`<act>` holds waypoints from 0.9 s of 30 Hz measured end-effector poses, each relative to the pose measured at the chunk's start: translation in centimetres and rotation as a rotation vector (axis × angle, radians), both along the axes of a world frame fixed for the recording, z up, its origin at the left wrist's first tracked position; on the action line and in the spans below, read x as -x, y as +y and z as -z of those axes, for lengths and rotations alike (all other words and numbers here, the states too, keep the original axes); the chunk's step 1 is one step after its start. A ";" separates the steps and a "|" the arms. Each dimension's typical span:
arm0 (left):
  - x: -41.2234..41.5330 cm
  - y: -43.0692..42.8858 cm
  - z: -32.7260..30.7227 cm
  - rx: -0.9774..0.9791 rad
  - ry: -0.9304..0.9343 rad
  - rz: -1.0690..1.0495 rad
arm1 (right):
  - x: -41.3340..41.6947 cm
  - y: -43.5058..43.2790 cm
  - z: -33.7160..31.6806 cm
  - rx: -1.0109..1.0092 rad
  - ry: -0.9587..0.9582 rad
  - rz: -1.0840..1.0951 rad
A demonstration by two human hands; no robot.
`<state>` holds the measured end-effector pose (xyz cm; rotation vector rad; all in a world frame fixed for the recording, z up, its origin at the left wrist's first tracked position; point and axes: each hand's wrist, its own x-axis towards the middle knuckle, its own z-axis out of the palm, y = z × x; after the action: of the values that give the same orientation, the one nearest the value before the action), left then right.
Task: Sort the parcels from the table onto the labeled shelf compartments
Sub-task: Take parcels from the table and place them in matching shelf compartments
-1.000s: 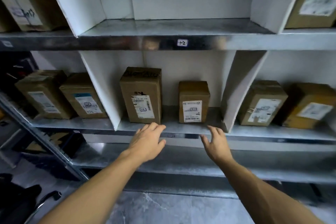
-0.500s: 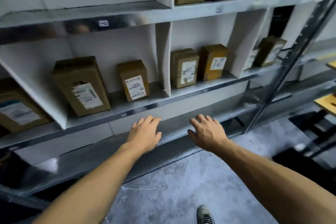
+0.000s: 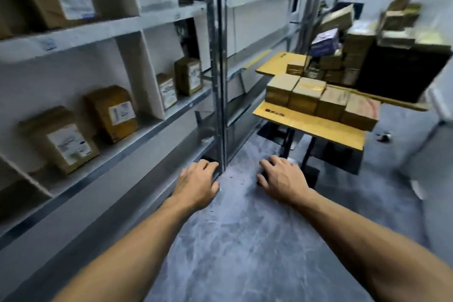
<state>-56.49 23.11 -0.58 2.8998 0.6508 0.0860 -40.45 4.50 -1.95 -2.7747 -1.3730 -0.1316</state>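
**View swung right: table now in frame, both hands empty**

Far left: the shelf unit runs away from the camera at a slant. Half a second ago it filled the frame almost square-on. White dividers split it into compartments. Small labels sit on the shelf edges, too blurred to read.

The shelved parcels are brown cartons with white stickers. Two stand in the nearer middle compartment and two in the next one along. One larger carton stands on the level above, at the top left.

The steel upright ending this bay has shifted from the right edge to the centre of the picture.

The left hand is held palm down, low, in front of the foot of that upright. Its fingers are loosely bent and it holds nothing, as before. I cannot tell whether it touches the metal.

The right hand is alongside, apart from the left, over the grey floor. It too is relaxed and empty, unchanged.

Right of centre, newly in view, is the yellow-topped table. A row of parcels, four cartons side by side and touching, lies on it.

Behind the row a heap of parcels is stacked unevenly, blurred by motion. A black case stands beside the heap.

The shoe seen earlier at the bottom edge is gone from the frame.
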 end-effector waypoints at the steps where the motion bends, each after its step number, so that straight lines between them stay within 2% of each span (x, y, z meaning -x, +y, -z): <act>1: -2.7 -1.4 0.0 -0.004 0.002 0.042 | -2.1 -1.9 -0.2 0.001 -0.003 0.036; 7: -18.2 -9.4 -0.8 -0.048 -0.065 0.253 | -14.0 -12.1 -1.6 0.007 -0.048 0.222; 14: -30.0 -16.8 -0.2 -0.040 -0.061 0.423 | -22.5 -21.2 -1.0 0.023 -0.010 0.404; 22: -42.0 -20.2 0.9 -0.021 -0.036 0.556 | -30.0 -25.0 0.6 0.031 0.055 0.566; 27: -51.4 -20.8 2.0 -0.016 -0.020 0.648 | -37.5 -25.0 1.3 0.039 0.065 0.610</act>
<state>-5.11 2.30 -2.55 2.9581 -0.3094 0.0357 -2.96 -20.48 -3.26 -3.0947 -0.4809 -0.0311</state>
